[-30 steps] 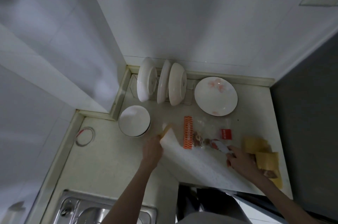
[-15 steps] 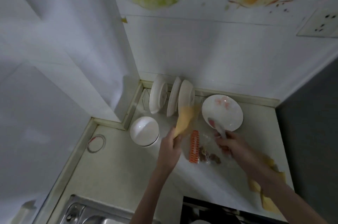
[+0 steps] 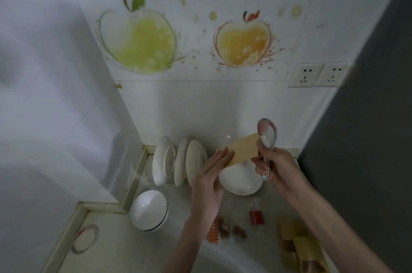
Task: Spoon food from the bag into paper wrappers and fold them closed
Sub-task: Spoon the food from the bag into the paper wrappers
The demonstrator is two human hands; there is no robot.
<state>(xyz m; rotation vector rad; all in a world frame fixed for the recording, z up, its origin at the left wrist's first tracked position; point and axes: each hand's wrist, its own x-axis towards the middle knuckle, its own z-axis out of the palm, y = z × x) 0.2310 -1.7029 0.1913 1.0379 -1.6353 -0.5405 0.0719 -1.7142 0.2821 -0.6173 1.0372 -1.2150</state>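
You've got one paper wrapper (image 3: 242, 150) up in the air over the flat plate (image 3: 239, 180), with your left hand (image 3: 210, 180) under its near end, fingers straight, more propping it than pinching it. Your right hand (image 3: 275, 166) is curled round the handle of the ceramic spoon (image 3: 266, 134), bowl pointing up, and its thumb looks like it's touching the wrapper's far edge too. Can't tell if the spoon has anything in it.

My take: you're opening or shaping the wrapper before loading it. I'd get a proper thumb-and-finger pinch with the left hand first, because a flat palm won't keep the paper open once food lands on it. Then bring it down close to the bag (image 3: 225, 227), which is lying on the counter (image 3: 124, 248) below your wrists with brownish food in it, so the spoon trip is short and spills land on the counter, not the dishes.

Count, as far as I can see:
- 1 wrapper in hand
- a loose pile of filled-looking wrappers (image 3: 299, 248) at bottom right, maybe two or three, too overlapped to be sure
- 1 spoon
- 1 bag
- 3 dishes standing in the rack (image 3: 178, 161)
- 1 flat plate
- 1 bowl stack (image 3: 149, 210), number unclear
- 1 small red packet (image 3: 256, 217)
- 1 ring (image 3: 85, 238) on the counter, left
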